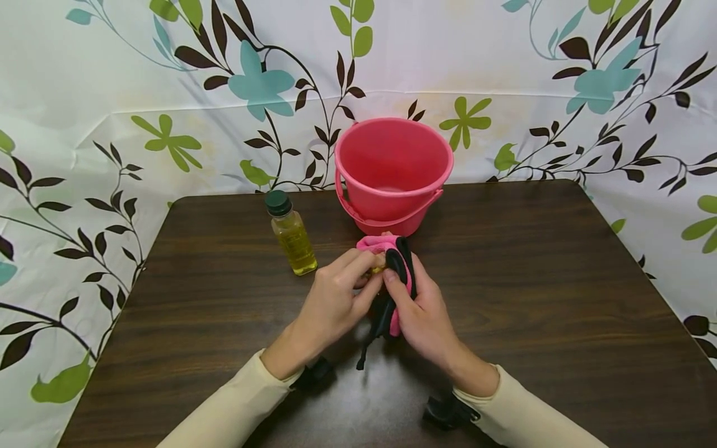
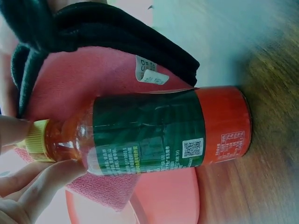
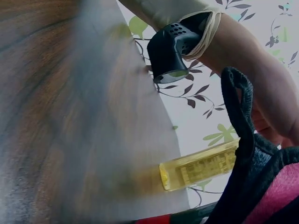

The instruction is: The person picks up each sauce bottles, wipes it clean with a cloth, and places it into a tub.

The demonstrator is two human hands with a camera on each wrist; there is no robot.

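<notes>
My left hand [image 1: 336, 289] pinches at the yellow cap [image 2: 39, 140] and neck of a sauce bottle. This bottle [image 2: 149, 135] has red-orange contents and a green label. In the left wrist view its base meets the wooden table; the hands and cloth mostly hide it in the head view. A pink cloth [image 1: 372, 242] with black edging hangs from my right hand [image 1: 426, 311], whose fingers and thumb grip it beside the cap. A white tag [image 2: 152, 72] shows on the cloth. The two hands are close together, and the right fingertips behind the cloth are hidden.
A pink bucket [image 1: 394, 155] with its handle lowered stands at the table's back edge, just beyond the hands. To the left stands a bottle of yellow oil [image 1: 297, 246] with a dark green cap. A patterned curtain [image 1: 403, 68] hangs behind the brown table [image 1: 560, 298].
</notes>
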